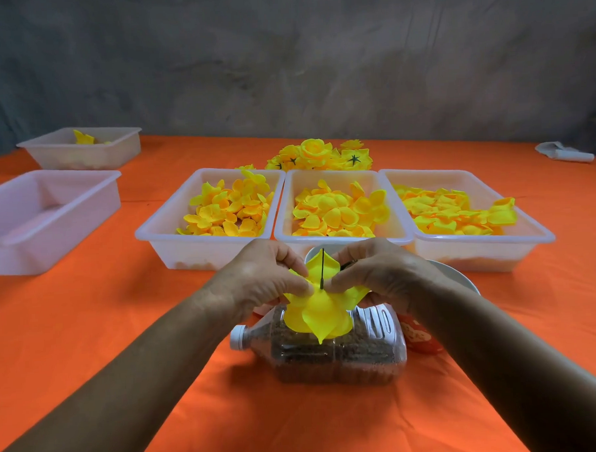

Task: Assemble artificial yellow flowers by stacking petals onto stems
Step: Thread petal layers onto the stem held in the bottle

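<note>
Yellow flower (319,310) pinched by both hands; stem (322,269) upright.

1 view only, from a camera on the person's head, looking forward and down along both forearms. The left hand (263,275) and right hand (377,273) meet near the frame's centre, close to the lens, pinching a flower (319,313). Just under the grip lies a bottle (329,351). Just beyond the grip 3 trays (345,239) stand in a row, facing the camera. Well to the left of the grip are 2 more trays (33,220). The table (264,415) fills the lower half, a grey wall (282,55) the upper. Wide-angle bending curves the table's far edge. No second view exists, so nothing is shared.
</note>
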`<state>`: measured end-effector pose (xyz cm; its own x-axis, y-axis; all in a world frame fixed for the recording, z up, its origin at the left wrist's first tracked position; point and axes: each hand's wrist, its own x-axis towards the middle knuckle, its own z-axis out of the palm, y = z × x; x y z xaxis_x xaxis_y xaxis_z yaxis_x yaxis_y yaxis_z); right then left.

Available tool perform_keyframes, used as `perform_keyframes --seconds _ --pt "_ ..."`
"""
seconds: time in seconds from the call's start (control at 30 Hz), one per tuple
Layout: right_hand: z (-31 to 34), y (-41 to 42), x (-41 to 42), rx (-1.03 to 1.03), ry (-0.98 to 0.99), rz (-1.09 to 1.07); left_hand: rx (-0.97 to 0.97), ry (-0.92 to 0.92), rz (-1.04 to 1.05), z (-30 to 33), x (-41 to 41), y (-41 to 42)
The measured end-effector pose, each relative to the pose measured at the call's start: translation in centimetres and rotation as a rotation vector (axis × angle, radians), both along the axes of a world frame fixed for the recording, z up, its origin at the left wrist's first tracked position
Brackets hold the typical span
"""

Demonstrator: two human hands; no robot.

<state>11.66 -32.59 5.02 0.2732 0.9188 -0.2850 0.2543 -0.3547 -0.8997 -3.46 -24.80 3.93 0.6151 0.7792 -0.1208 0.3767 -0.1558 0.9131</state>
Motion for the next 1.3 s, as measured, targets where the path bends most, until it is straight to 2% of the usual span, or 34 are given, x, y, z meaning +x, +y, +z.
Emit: perform_keyframes --seconds 0.23,0.37,0.5,0.6,0.77,0.9,1.0,1.07,1.17,1.23,1.3 --pt "-0.3 0.0 0.2 -0.029 0.058 -0.051 0.069 0.036 -0.053 -0.1 0.0 0.2" --pt "-1.0 -0.7 0.3 -0.023 0.087 -0.124 0.274 0.059 -0.083 -0.6 -0.6 -0.4" --pt "-1.3 -0.9 0.2 -0.030 0.111 -0.143 0.441 -0.053 -0.109 -0.8 -1.2 -1.1" --pt "-1.2 -0.8 0.2 -0.029 0.107 -0.142 0.442 -0.133 -0.168 -0.9 -1.2 -1.2" --pt "-1.5 -1.2 0.4 -0.013 0.122 -0.114 0.400 -0.209 -0.039 -1.7 -0.1 -1.2" --pt "-2.0 -1.3 1.1 -0.018 0.172 -0.090 0.420 -0.233 -0.088 -2.1 0.0 -0.9" --pt "-1.7 -1.6 2.5 0.010 0.030 -0.097 0.424 -0.217 -0.111 -2.4 0.1 -0.5" --pt "-1.0 -1.4 4.8 0.147 -0.071 -0.183 0.399 -0.215 -0.127 -2.3 0.1 -0.3" --pt "0.0 0.0 10.3 0.328 -0.497 -0.491 0.374 -0.217 -0.136 -2.3 0.1 -0.1" --pt "0.2 1.4 14.2 0.196 -0.774 -0.611 0.356 -0.231 -0.132 -2.4 0.2 -0.1" --pt "-0.5 2.7 17.6 -0.031 -0.881 -0.609 0.347 -0.250 -0.123 -2.5 0.2 -0.1"
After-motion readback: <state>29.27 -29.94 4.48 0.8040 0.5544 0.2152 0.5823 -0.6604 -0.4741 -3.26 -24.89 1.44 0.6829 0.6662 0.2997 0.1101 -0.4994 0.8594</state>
